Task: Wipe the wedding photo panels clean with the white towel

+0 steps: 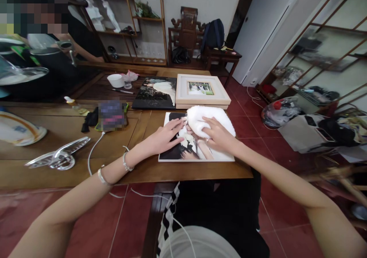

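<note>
A photo panel (190, 153) with a white edge lies flat at the front edge of the wooden table. It shows two people in black and white clothes. My left hand (166, 136) rests flat on the panel's left part, fingers spread and holding nothing. A fluffy white cloth (222, 117) covers the panel's upper right part. My right hand (219, 135) grips this cloth and presses it onto the panel, its fingertips partly sunk in the pile. Just behind the panel sit a pale wooden picture frame (181, 88) and a dark photo panel (149, 94).
On the wooden table (137, 132) are a phone (112, 114) on a white cable, a silver winged ornament (61, 154), a dropper bottle (76, 106) and a white cup (115, 80). Another person (83, 47) is at the upper left. A carved chair (187, 32) stands behind.
</note>
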Action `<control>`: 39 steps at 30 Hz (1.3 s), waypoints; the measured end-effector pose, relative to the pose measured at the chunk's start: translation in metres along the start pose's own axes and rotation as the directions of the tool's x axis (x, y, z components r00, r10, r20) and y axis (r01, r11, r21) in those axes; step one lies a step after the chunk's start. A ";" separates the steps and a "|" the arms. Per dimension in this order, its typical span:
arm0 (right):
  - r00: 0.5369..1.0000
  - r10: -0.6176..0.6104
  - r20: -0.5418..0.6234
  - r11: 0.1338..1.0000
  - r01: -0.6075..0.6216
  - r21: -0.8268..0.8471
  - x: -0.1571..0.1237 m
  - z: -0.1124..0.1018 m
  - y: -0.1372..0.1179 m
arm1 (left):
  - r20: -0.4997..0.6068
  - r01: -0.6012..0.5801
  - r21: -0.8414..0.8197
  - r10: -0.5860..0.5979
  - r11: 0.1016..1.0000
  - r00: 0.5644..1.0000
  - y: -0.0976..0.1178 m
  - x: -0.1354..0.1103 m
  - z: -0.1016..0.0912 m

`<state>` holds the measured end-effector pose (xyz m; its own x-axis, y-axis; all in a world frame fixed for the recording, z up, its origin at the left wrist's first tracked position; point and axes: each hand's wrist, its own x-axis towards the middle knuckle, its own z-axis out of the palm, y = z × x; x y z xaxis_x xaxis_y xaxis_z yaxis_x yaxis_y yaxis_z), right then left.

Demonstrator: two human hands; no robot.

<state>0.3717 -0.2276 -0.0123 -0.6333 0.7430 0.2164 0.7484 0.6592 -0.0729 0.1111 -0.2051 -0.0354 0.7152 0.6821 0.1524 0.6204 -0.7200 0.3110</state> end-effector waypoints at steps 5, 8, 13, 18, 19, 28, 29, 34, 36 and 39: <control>0.999 -0.026 0.030 0.998 0.024 0.057 -0.046 -0.010 -0.045 | -0.008 0.010 0.031 -0.009 0.999 1.000 0.003 0.001 -0.001; 1.000 0.009 0.015 0.997 -0.010 0.077 -0.074 -0.015 -0.073 | 0.013 0.037 0.042 -0.038 0.998 0.999 0.005 0.001 -0.001; 0.997 0.020 0.073 0.993 -0.028 0.117 -0.096 -0.025 -0.105 | -0.035 0.018 -0.004 -0.018 1.000 0.999 -0.001 0.002 0.006; 0.996 0.010 0.088 0.986 -0.024 0.167 -0.081 -0.024 -0.095 | -0.095 -0.030 -0.019 0.028 0.999 0.995 -0.009 0.004 0.012; 0.997 0.015 0.071 0.985 -0.027 0.172 -0.074 -0.022 -0.088 | -0.100 -0.031 -0.025 0.028 0.999 0.995 -0.009 0.004 0.013; 0.995 0.049 0.082 0.992 -0.058 0.111 0.003 -0.015 -0.024 | -0.125 -0.039 -0.088 0.028 0.995 0.992 -0.015 0.006 0.015; 0.995 0.046 0.090 0.993 -0.056 0.107 0.008 -0.015 -0.020 | -0.133 -0.043 -0.090 0.031 0.995 0.991 -0.016 0.006 0.016; 0.997 0.058 0.049 0.995 -0.062 0.081 0.004 -0.008 -0.025 | -0.156 -0.063 -0.095 0.048 0.993 0.987 -0.017 0.006 0.016; 0.997 0.061 0.043 0.996 -0.064 0.069 -0.008 -0.008 -0.040 | -0.159 -0.065 -0.106 0.048 0.992 0.986 -0.016 0.006 0.016; 0.995 0.043 0.090 0.996 -0.049 0.068 -0.032 -0.011 -0.071 | -0.159 -0.061 -0.114 0.043 0.992 0.986 -0.015 0.006 0.014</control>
<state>0.3410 -0.2996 -0.0030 -0.6158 0.7780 0.1243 0.7635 0.6282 -0.1497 0.1108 -0.1921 -0.0525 0.6810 0.6624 0.3124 0.5345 -0.7411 0.4062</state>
